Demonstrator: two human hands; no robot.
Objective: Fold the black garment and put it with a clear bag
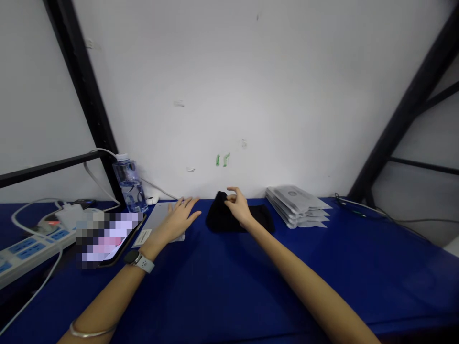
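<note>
A piece of black folded cloth (260, 219) lies on the blue tabletop in front of the wall. My right hand (238, 206) pinches its left part between thumb and finger and lifts that corner a little. To the left, my left hand (179, 220) is open, fingers spread, over a flat translucent plastic bag (158, 217) with a white label. Whether the left palm touches the bag I cannot tell. The left wrist wears a watch with a pale strap and, further down, a silver bangle.
A stack of several white packets (296, 203) stands right of the cloth. On the left are a water bottle (131, 186), a phone (114, 239), a power strip (32, 251) and white cables. Black frame posts (86, 91) rise at both sides; thin cables (380, 212) run at the right.
</note>
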